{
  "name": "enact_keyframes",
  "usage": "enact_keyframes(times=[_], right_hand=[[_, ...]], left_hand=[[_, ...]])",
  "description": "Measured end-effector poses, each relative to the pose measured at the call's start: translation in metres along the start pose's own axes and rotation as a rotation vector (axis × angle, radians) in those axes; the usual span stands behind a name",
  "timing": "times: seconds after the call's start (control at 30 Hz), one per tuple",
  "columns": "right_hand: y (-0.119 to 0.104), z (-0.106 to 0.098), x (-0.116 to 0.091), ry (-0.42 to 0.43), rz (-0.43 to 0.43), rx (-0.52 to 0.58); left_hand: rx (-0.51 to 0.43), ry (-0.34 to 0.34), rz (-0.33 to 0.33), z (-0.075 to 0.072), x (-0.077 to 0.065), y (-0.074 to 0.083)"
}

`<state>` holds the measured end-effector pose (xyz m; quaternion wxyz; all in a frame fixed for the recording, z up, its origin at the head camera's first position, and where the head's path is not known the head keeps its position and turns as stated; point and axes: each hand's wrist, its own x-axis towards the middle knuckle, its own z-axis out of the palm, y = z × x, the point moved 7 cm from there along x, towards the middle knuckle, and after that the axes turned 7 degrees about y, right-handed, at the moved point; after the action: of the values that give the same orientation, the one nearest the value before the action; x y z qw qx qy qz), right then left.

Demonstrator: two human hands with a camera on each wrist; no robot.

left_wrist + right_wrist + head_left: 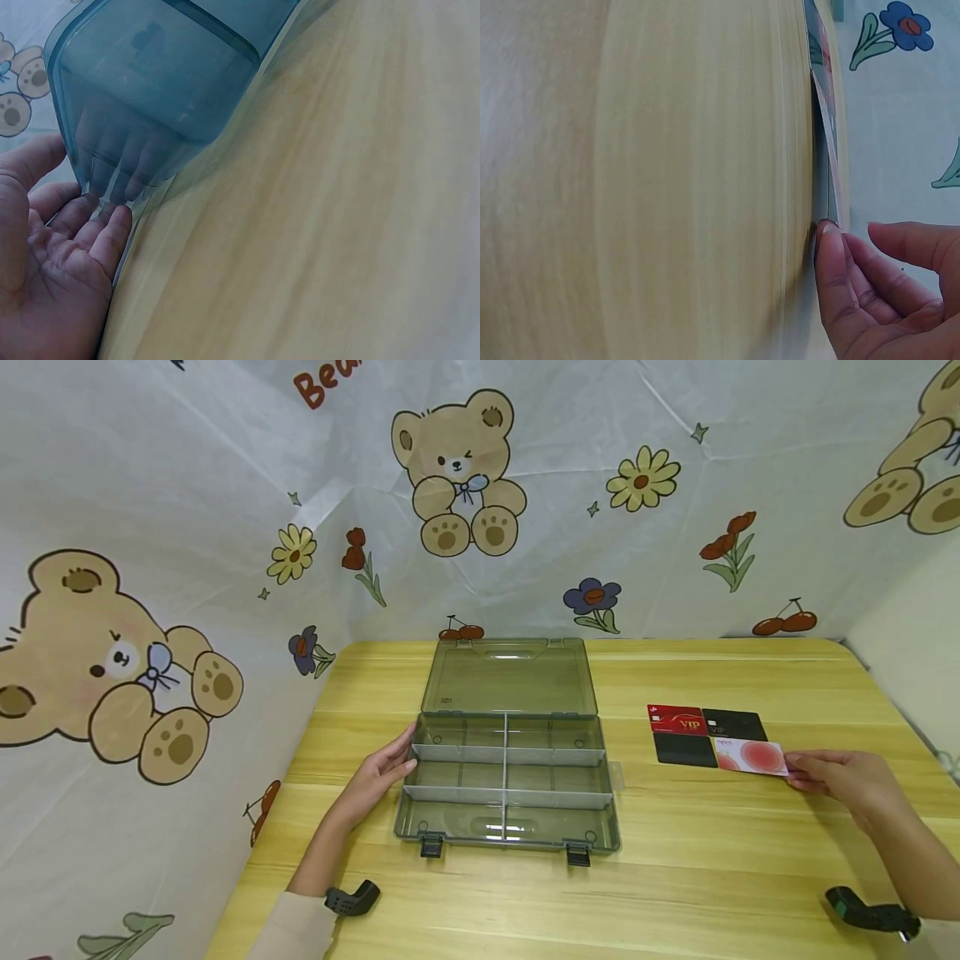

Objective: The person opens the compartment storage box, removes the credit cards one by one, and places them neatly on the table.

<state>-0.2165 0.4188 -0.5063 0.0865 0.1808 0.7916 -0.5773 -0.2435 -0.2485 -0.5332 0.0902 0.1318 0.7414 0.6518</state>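
Observation:
A translucent grey-green divided plastic box (504,793) lies on the table with its lid (510,677) swung back. My left hand (381,781) touches the box's left side. In the left wrist view, the fingertips of that hand (64,247) rest against the see-through wall (150,97). To the right of the box, my right hand (855,783) pinches the right end of a white-and-pink card (752,757). The right wrist view shows the fingers (836,285) at the card's end, with the card (829,142) seen edge-on and slightly tilted.
Beside the pink card lie a red VIP card (677,720), a black VIP card (733,725) and a plain dark card (684,749). Two black latches (578,855) stick out at the box's front. A bear-printed cloth (540,568) hangs behind the wooden table (697,877).

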Motion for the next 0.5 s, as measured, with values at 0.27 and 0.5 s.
enact_keyframes(times=[0.27,0.5], right_hand=[[0.0005,0.0012,0.0025,-0.011,-0.010,0.034],[-0.0003,0.0029,0.0050,-0.035,-0.013,0.078]], left_hand=[[-0.003,0.002,-0.002,0.0001,-0.0001,0.0003],[0.000,0.005,0.000,0.0000,0.0000,-0.0003]])
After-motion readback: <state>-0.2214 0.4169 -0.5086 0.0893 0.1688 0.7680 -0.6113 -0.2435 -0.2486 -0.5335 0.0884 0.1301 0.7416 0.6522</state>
